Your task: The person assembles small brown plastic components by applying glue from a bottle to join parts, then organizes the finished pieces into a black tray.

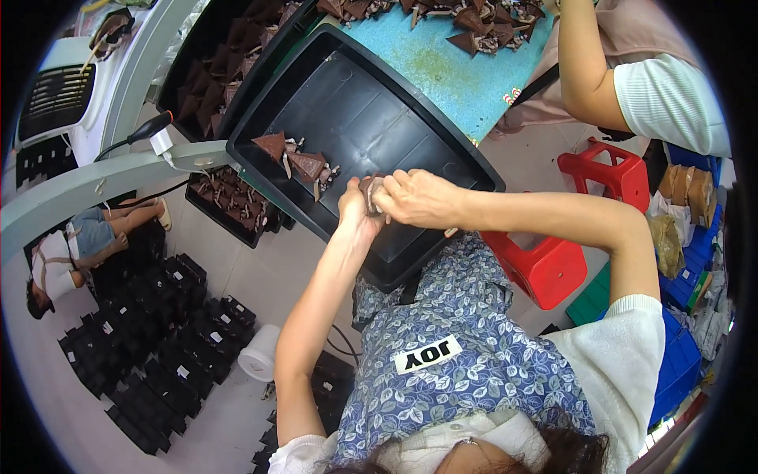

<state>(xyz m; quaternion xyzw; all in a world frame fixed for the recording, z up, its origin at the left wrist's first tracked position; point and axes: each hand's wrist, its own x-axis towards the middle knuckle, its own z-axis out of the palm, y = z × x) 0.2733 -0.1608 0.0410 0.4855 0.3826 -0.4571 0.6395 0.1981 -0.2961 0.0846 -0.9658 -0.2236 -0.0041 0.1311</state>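
Observation:
Over a black plastic tray (pixel 359 103), my left hand (pixel 357 212) and my right hand (pixel 418 197) meet, both closed on a small brown piece (pixel 371 194). My fingers cover most of it, so its shape and any finer part in the right fingertips are hidden. Inside the tray, left of my hands, lie several brown triangular pieces (pixel 309 166) with small pale and dark bits attached. The near edge of the tray rests close against my blue leaf-patterned apron (pixel 466 316).
A turquoise work surface (pixel 442 71) beyond the tray carries heaps of similar brown pieces (pixel 482 24). More fill black crates (pixel 229 207) at left. A co-worker's arm (pixel 586 71) is at upper right. Red stools (pixel 545 272) stand right; stacked black bins (pixel 158 355) cover the left floor.

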